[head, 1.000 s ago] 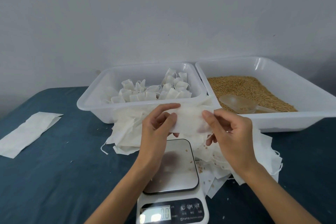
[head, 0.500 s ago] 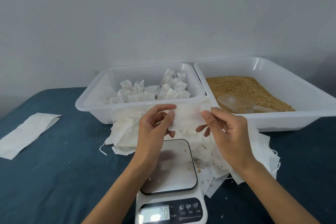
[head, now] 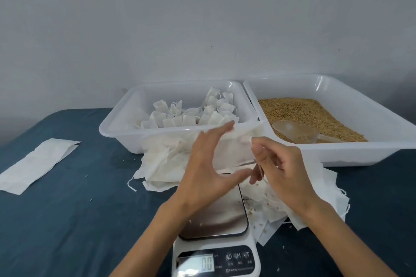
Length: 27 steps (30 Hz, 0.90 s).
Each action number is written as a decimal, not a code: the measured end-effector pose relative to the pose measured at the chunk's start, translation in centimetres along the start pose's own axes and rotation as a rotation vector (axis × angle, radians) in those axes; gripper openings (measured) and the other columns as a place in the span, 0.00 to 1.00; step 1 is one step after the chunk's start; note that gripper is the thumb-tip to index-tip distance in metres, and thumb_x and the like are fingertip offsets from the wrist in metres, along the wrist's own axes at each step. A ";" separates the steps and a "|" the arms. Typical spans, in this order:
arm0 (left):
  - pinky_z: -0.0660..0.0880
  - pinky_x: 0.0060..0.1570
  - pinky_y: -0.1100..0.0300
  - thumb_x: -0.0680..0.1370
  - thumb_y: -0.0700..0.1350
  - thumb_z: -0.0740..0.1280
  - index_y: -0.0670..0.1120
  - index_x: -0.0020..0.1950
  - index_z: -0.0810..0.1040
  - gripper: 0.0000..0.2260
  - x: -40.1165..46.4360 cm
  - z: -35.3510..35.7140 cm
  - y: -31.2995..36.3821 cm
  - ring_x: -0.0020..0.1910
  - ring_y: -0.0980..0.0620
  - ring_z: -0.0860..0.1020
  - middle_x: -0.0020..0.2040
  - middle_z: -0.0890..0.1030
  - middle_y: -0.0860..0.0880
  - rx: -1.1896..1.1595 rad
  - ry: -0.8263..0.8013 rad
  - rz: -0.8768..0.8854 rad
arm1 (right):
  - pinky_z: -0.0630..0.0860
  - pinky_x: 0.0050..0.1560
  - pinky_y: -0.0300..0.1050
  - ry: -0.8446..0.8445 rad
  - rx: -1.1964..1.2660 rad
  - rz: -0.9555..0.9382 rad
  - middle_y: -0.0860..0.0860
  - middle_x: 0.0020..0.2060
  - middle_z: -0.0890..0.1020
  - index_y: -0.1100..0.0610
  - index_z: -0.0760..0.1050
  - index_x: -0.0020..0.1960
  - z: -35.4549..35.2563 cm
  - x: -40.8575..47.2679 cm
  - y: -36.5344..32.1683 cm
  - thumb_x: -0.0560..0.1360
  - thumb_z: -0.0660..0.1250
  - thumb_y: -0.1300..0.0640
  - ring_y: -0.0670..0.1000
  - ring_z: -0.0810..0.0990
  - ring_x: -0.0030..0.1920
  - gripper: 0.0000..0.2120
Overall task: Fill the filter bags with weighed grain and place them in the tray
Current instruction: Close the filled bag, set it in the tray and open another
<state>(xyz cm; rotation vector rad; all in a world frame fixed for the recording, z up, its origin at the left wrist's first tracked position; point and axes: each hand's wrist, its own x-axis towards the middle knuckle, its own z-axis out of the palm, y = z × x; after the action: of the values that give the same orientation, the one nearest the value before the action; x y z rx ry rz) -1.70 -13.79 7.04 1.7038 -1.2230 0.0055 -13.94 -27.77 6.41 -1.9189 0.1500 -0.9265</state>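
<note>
Nearest the camera, on the dark blue table cover [head: 56, 220]: one white digital kitchen scale [head: 216, 252], steel platform bare but for a few stray kernels, display reading 0.0.

Above the scale platform: left hand [head: 202, 175], fingers straight and spread, thumb held apart below; forefinger tip at the top edge of a single empty filter bag [head: 234, 153], whether touching it cannot be told through the blur. Right hand [head: 283, 173], fingers curled, thumb and forefinger pinching the right edge of the same bag, which hangs in the air between both hands.

Beneath and behind the hands: loose heap of empty filter bags [head: 166, 162], spreading to the right of the scale, scattered kernels on it.

Far left: flat strip of white filter paper [head: 33, 164], well apart.

Farther back, left: white plastic tray [head: 126, 132] holding filled filter bags [head: 193, 112], standing close together.

Farther back, right: second white tray [head: 360, 155], just beside the first, holding grain [head: 310, 112] and a clear plastic scoop [head: 297, 134] lying on it.
</note>
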 end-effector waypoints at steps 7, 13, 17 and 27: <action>0.78 0.51 0.56 0.74 0.43 0.72 0.50 0.62 0.78 0.16 -0.3 0.7 0.3 0.50 0.53 0.81 0.51 0.82 0.56 -0.241 0.012 -0.156 | 0.78 0.27 0.42 -0.032 -0.045 -0.110 0.43 0.49 0.87 0.46 0.82 0.59 -1.6 0.6 -2.5 0.82 0.59 0.38 0.48 0.83 0.29 0.18; 0.80 0.50 0.60 0.76 0.33 0.74 0.46 0.59 0.78 0.16 0.0 0.5 0.6 0.47 0.53 0.82 0.47 0.83 0.44 -0.588 -0.034 -0.281 | 0.79 0.47 0.35 0.146 -0.567 0.135 0.41 0.47 0.85 0.46 0.82 0.55 -11.7 6.0 0.9 0.78 0.71 0.51 0.46 0.84 0.45 0.06; 0.80 0.49 0.56 0.75 0.29 0.73 0.42 0.60 0.77 0.16 -0.5 0.0 0.4 0.47 0.50 0.82 0.46 0.83 0.44 -0.658 -0.079 -0.278 | 0.74 0.55 0.45 -0.196 -0.875 0.502 0.48 0.54 0.84 0.51 0.79 0.62 -16.5 7.7 4.3 0.71 0.77 0.43 0.48 0.81 0.52 0.23; 0.80 0.47 0.61 0.74 0.33 0.77 0.42 0.54 0.79 0.12 -2.4 -1.1 -0.4 0.47 0.48 0.83 0.47 0.84 0.42 -0.696 -0.127 -0.254 | 0.75 0.55 0.45 -0.518 -1.040 0.534 0.49 0.50 0.85 0.50 0.84 0.49 -15.2 10.2 5.5 0.75 0.75 0.55 0.51 0.82 0.53 0.03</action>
<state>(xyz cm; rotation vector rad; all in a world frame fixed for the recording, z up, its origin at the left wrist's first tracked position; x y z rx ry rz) -2.04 -11.38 6.12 1.2351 -0.9329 -0.6194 -15.21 -46.24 11.21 -2.7625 0.9190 0.1031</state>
